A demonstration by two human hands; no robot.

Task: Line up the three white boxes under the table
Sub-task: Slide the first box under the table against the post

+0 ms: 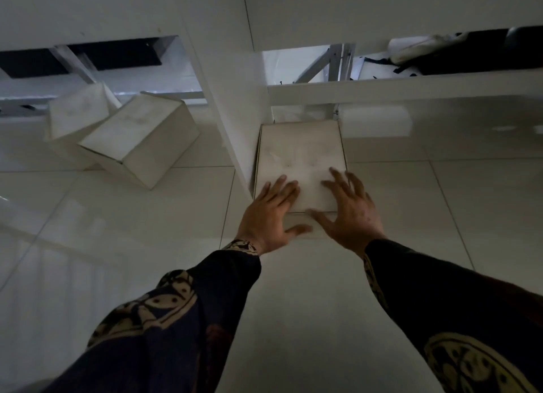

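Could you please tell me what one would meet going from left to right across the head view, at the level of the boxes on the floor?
Far-left white box → tilted white box leaning against it → white table leg panel → third white box, with the left hand and right hand flat on its near end.

Both arms reach forward and down, nearly parallel, in dark sleeves with a pale printed pattern. Left hand: palm down, fingers together and extended forward, thumb splayed out to the right. Right hand: palm down, fingers spread wide, thumb pointing left toward the other thumb. The two thumbs nearly meet between the hands. Both hands lie flat and uncurled, grasping nothing. Wrists are straight, in line with the forearms; cuffs end just behind the wrists.
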